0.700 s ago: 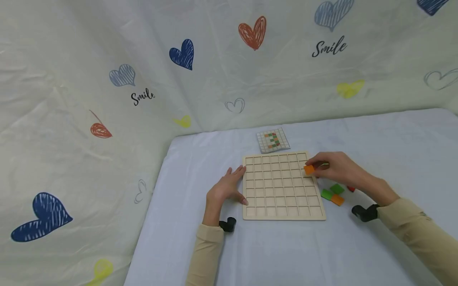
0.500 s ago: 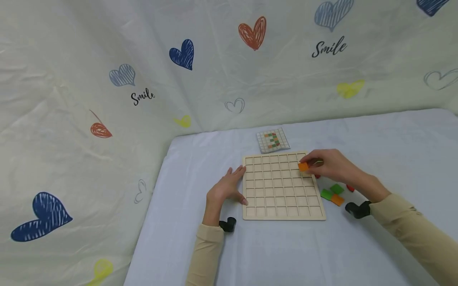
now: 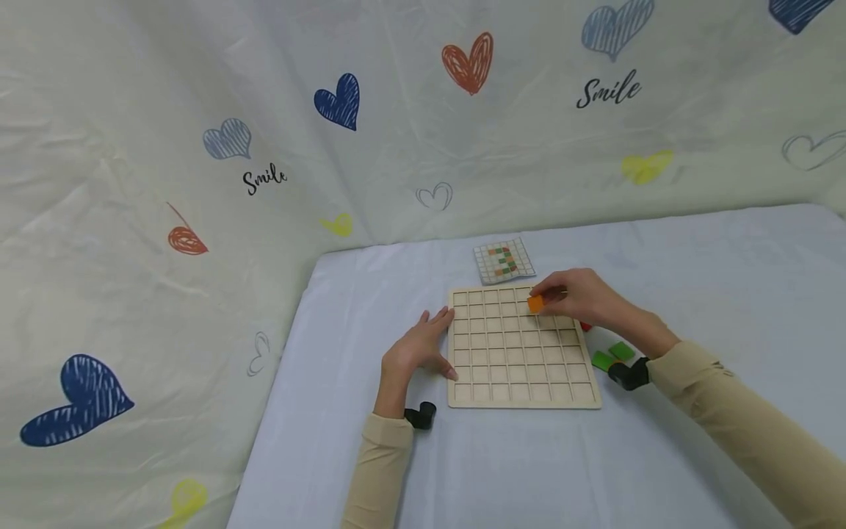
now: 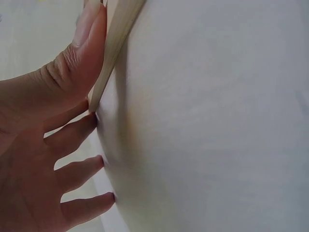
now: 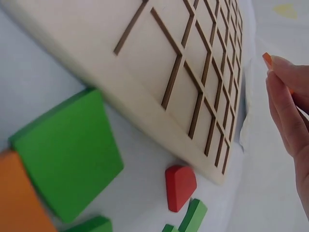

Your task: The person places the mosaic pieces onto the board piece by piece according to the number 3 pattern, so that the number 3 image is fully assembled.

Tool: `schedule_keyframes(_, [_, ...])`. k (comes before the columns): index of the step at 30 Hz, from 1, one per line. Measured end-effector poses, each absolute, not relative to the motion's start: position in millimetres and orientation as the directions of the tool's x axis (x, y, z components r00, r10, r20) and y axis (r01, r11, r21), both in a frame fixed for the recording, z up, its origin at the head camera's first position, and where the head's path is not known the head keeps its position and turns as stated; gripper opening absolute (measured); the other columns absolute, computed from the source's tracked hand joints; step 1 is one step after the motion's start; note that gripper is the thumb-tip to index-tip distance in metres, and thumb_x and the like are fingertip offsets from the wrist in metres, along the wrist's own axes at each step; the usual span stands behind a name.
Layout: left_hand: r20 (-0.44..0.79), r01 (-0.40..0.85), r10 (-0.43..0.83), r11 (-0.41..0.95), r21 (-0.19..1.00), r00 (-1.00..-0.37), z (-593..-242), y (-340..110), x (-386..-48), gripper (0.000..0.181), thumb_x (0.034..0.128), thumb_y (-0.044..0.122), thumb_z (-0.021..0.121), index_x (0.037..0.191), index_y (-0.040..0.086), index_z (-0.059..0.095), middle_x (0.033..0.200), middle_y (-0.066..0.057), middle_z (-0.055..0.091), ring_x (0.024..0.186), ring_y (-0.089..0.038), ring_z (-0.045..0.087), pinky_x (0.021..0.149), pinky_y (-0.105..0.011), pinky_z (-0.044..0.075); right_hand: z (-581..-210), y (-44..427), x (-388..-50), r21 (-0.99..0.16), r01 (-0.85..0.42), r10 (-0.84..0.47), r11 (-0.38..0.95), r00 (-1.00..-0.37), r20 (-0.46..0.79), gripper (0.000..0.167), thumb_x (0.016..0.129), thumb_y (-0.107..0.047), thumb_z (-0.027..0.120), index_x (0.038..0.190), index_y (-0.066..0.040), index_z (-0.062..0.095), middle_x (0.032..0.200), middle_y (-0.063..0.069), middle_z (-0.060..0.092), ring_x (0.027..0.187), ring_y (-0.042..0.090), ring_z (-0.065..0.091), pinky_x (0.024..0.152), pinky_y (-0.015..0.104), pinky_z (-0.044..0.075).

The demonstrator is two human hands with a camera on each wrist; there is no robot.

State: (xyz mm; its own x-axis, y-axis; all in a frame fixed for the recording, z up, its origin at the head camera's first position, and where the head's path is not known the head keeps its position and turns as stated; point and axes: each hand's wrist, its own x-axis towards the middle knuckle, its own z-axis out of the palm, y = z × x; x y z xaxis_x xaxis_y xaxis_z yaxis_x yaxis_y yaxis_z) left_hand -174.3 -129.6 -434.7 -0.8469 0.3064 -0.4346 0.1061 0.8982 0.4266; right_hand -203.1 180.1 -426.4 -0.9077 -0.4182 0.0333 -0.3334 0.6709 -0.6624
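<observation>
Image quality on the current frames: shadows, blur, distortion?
Head: dim, fairly even light; soft shadows under the right hand on the wooden grid board and along the right sleeve on the white tablecloth. Left wrist: tablecloth looks washed out, with a blurry shadow by the board's edge. Right wrist: board edge bows, likely lens distortion; lower-left orange tile is soft.

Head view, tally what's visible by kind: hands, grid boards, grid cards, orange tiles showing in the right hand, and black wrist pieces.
Left hand and right hand: 2
Wooden grid board: 1
Grid card: 1
Orange tile in the right hand: 1
Black wrist pieces: 2
Total: 7
</observation>
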Motion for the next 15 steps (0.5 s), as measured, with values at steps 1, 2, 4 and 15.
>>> schedule_keyframes(1, [-0.433,0.108,0.307,0.899,0.425,-0.847,-435,-129,-174,0.121,0.0697,0.020,0.096,0.166,0.021,0.022,0.173,0.007,0.016,0.161,-0.029,0.005,0.128,-0.052,0.020,-427,178,-204,-0.665,-0.331,-0.419,0.670,-0.907,0.030,0.029,0.085,-0.009,0.084,0.112,-0.002,0.078,0.105,0.012,0.078,0.092,0.025,0.072,0.084,0.043,0.059])
schedule_keyframes(2, [-0.432,0.108,0.306,0.899,0.425,-0.848,-435,-129,-174,0.121,0.0697,0.020,0.096,0.166,0.021,0.023,0.173,0.006,0.016,0.161,-0.029,0.005,0.128,-0.052,0.020,-427,177,-206,-0.665,-0.330,-0.421,0.670,-0.907,0.026,0.029,0.085,-0.010,0.084,0.112,-0.002,0.078,0.105,0.012,0.078,0.092,0.025,0.072,0.084,0.043,0.059])
schedule_keyframes(4, [-0.434,0.107,0.304,0.900,0.422,-0.848,-435,-129,-174,0.122,0.0698,0.020,0.096,0.166,0.021,0.022,0.173,0.007,0.015,0.161,-0.029,0.005,0.128,-0.052,0.020,-428,174,-208,-0.672,-0.322,-0.421,0.667,-0.907,0.017,0.030,0.085,-0.012,0.084,0.113,-0.002,0.078,0.106,0.013,0.078,0.093,0.025,0.072,0.085,0.044,0.059])
schedule_keyframes(15, [-0.429,0.115,0.309,0.900,0.419,-0.849,-440,-130,-177,0.122,0.0692,0.020,0.096,0.166,0.021,0.022,0.173,0.006,0.015,0.161,-0.029,0.005,0.128,-0.051,0.021,-437,160,-221,-0.698,-0.276,-0.407,0.661,-0.913,-0.024,0.031,0.088,-0.012,0.081,0.116,0.000,0.077,0.110,0.016,0.077,0.099,0.029,0.072,0.087,0.047,0.059])
